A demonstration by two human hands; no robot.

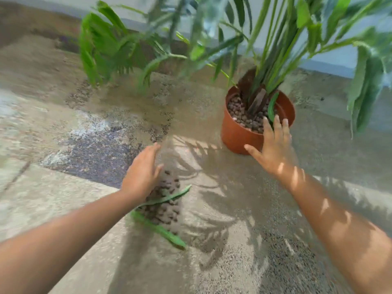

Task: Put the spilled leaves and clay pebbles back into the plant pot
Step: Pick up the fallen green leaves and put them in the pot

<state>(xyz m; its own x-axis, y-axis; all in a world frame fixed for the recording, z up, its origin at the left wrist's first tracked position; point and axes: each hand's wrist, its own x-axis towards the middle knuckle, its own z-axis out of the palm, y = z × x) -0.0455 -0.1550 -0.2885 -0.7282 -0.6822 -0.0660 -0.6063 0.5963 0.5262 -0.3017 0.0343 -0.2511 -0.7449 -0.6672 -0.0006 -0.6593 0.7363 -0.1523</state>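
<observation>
While left hand (143,172) hovers flat over pebbles (164,206), right hand (273,148) spreads by pot (239,134).

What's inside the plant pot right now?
Clay pebbles around the plant stems, plus one loose green leaf in the plant pot. Right hand covers the near rim.

Speckled concrete floor (244,262), dappled w/ leaf shadows. On it: terracotta plant pot (237,136) upright at right, a pile of brown clay pebbles (167,211) near centre, two green leaves (167,198) lying across and beside the pile.
</observation>
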